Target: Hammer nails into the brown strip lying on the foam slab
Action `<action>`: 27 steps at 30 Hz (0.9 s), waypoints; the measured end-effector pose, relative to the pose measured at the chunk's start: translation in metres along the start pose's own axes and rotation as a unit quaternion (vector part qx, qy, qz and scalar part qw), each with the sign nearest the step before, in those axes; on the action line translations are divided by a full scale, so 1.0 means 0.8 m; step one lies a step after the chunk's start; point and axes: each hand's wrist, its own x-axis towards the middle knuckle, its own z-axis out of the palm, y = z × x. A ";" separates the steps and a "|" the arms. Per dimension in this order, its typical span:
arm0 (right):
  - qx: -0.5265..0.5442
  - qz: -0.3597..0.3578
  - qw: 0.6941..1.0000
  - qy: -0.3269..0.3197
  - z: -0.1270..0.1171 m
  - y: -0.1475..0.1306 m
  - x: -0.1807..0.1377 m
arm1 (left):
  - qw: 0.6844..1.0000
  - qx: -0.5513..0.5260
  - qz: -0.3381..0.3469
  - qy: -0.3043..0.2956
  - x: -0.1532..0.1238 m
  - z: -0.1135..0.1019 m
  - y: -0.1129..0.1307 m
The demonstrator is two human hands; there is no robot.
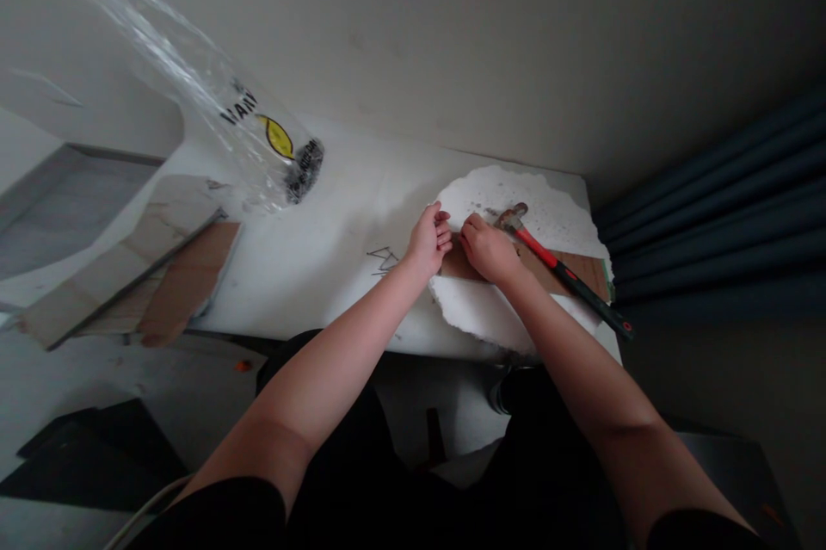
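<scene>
Head view: both hands meet at the right end of a white bench [323, 266], over a ragged white foam sheet [555, 210] that lies on it. A brown board [581, 268] lies flat across the foam.

The left hand [429, 240] is at the board's left end, its fingers [444, 233] curled in and pressed together. The right hand [487, 250] rests on the board just beside it, fingers bent downward, the two hands almost touching. Whether either hand pinches something small is too fine to tell.

A hammer [568, 273] with a red and black handle lies slantwise on the board, its head just beyond the right hand. A few nails [384, 260] lie loose on the bench, near the left wrist. Farther left a clear plastic bag [258, 145] hangs, with planks [129, 270] at the bench's left end. A dark curtain [729, 214] hangs at the right.
</scene>
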 end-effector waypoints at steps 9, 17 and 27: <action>-0.011 0.009 1.000 -0.001 0.003 -0.002 0.000 | 1.000 0.006 0.000 -0.006 0.001 -0.002 0.000; 0.002 0.034 0.999 0.007 0.004 -0.001 0.001 | 1.000 0.007 0.002 -0.001 -0.001 0.000 0.001; 0.025 0.065 0.997 0.028 0.008 -0.006 0.001 | 1.000 0.006 0.005 -0.009 0.000 -0.002 0.000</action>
